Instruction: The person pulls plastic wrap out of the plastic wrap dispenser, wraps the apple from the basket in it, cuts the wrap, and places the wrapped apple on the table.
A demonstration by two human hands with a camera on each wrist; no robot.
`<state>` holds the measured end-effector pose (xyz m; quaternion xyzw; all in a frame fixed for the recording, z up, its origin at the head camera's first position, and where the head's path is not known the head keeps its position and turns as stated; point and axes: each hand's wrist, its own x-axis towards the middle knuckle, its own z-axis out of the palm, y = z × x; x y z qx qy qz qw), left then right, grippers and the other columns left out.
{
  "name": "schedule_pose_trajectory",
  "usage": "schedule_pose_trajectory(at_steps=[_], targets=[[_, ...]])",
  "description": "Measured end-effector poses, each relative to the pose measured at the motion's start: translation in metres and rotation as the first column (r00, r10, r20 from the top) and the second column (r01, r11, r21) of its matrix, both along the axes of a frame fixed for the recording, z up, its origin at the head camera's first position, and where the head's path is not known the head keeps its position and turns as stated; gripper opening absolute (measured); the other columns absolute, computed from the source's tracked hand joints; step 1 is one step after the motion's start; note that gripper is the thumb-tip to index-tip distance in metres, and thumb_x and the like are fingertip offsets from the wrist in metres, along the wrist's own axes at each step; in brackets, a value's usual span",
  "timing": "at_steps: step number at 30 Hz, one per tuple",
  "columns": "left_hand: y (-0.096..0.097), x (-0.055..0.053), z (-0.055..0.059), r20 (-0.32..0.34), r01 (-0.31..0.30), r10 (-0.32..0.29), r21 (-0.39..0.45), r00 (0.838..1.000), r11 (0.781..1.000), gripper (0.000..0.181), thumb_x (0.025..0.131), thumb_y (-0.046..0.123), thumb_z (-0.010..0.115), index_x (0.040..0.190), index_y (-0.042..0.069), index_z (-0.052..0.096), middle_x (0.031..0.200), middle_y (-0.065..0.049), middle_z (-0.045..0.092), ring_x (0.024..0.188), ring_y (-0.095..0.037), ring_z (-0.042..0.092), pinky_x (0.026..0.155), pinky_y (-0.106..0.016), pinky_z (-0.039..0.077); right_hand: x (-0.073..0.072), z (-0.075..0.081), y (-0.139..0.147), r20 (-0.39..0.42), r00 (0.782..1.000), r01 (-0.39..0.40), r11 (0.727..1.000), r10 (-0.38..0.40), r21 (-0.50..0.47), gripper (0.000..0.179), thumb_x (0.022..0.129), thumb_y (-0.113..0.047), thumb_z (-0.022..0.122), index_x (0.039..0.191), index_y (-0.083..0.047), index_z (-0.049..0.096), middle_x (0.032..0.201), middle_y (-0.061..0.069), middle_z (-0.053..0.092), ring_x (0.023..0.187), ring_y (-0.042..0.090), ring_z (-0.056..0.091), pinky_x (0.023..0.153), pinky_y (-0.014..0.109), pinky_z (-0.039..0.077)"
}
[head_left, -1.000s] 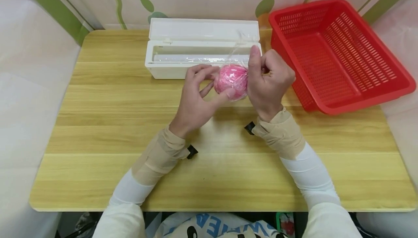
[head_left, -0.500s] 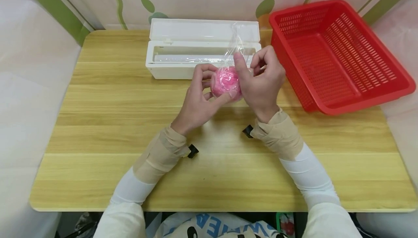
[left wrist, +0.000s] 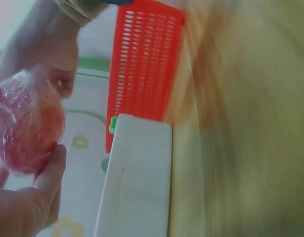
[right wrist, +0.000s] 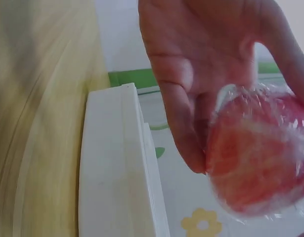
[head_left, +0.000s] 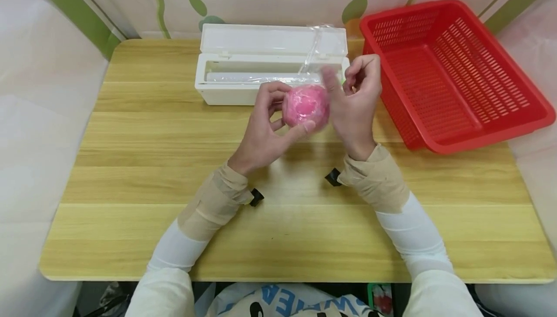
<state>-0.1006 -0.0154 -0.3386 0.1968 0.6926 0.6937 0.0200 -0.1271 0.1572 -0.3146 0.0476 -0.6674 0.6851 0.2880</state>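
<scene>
My left hand [head_left: 263,128] holds a pink round thing wrapped in clear film [head_left: 306,106], thumb in front and fingers around its left side. What lies under the film cannot be made out. Close against the ball's right side is my right hand [head_left: 354,99], its thumb raised and blurred, the other fingers bent with a gap to the thumb. A loose tail of clear film [head_left: 311,53] runs up from the ball across the white box. In the right wrist view the left hand [right wrist: 206,59] grips the wrapped ball [right wrist: 258,153] from above.
Behind the hands stands a long white film box [head_left: 226,95], lid raised, with a film roll [head_left: 243,77] inside. A small green piece [left wrist: 113,124] sits at the box's end. To the right stands a red perforated basket [head_left: 452,94] on the wooden table [head_left: 143,162].
My right hand first gripped near the ball's right side, moved left over it, then drew slightly back right with the thumb lifting. The film tail rose and spread over the box lid.
</scene>
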Motion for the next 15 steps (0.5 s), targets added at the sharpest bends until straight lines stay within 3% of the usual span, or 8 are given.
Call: schedule_pose_trajectory(at_steps=[2,4,6,8,11,15], targets=[[-0.001,-0.002,0.000,0.060,-0.025,0.023,0.039,0.998,0.999,0.066,0.092,0.002,0.078,0.143,0.006,0.036,0.141,-0.019,0.051,0.126,-0.028,0.061,0.103,-0.039,0.061,0.001,0.002,0.003,0.074,0.996,-0.050,0.998,0.052,-0.028,0.030,0.099,-0.043,0.062,0.097,-0.019,0.046,0.084,-0.001,0.044,0.074,0.015,0.042,0.060,0.024,0.031],[-0.002,-0.004,-0.001,0.107,-0.064,0.056,0.081,0.993,0.995,0.063,0.095,0.001,0.075,0.143,0.006,0.034,0.141,-0.020,0.051,0.127,-0.028,0.061,0.105,-0.041,0.060,0.002,0.003,0.005,0.185,0.976,-0.119,0.993,0.118,-0.006,0.020,0.104,-0.036,0.048,0.110,-0.017,0.049,0.092,0.002,0.051,0.080,0.017,0.051,0.061,0.026,0.037],[-0.002,-0.005,-0.002,0.120,-0.095,0.082,0.104,0.989,0.990,0.062,0.097,0.001,0.072,0.144,0.006,0.033,0.142,-0.021,0.051,0.128,-0.028,0.061,0.107,-0.042,0.058,0.005,0.002,0.005,0.301,0.937,-0.209,0.974,0.175,0.084,0.033,0.106,-0.041,0.044,0.129,-0.017,0.048,0.103,0.005,0.058,0.087,0.020,0.057,0.063,0.029,0.042],[-0.002,-0.006,-0.003,0.110,-0.100,0.086,0.134,0.990,0.986,0.061,0.097,0.000,0.071,0.144,0.004,0.032,0.142,-0.021,0.051,0.128,-0.028,0.060,0.109,-0.042,0.057,0.007,0.000,0.002,0.381,0.899,-0.305,0.934,0.218,0.186,0.046,0.109,-0.044,0.042,0.145,-0.015,0.042,0.111,0.009,0.061,0.096,0.021,0.061,0.071,0.031,0.049],[-0.001,-0.007,-0.004,0.073,-0.072,0.058,0.195,0.996,0.978,0.063,0.094,-0.004,0.071,0.143,0.004,0.032,0.141,-0.018,0.050,0.128,-0.027,0.059,0.112,-0.043,0.055,0.010,-0.003,-0.004,0.432,0.858,-0.400,0.890,0.280,0.218,0.053,0.110,-0.043,0.042,0.152,-0.011,0.039,0.113,0.015,0.064,0.094,0.022,0.061,0.073,0.031,0.051],[0.000,-0.006,-0.008,0.013,0.001,-0.005,0.263,1.000,0.965,0.065,0.089,-0.010,0.071,0.140,0.003,0.033,0.138,-0.012,0.049,0.128,-0.024,0.056,0.112,-0.047,0.055,0.012,-0.005,-0.010,0.446,0.819,-0.446,0.890,0.361,0.098,0.052,0.105,-0.042,0.038,0.144,-0.008,0.045,0.121,0.012,0.059,0.100,0.020,0.058,0.076,0.030,0.052]])
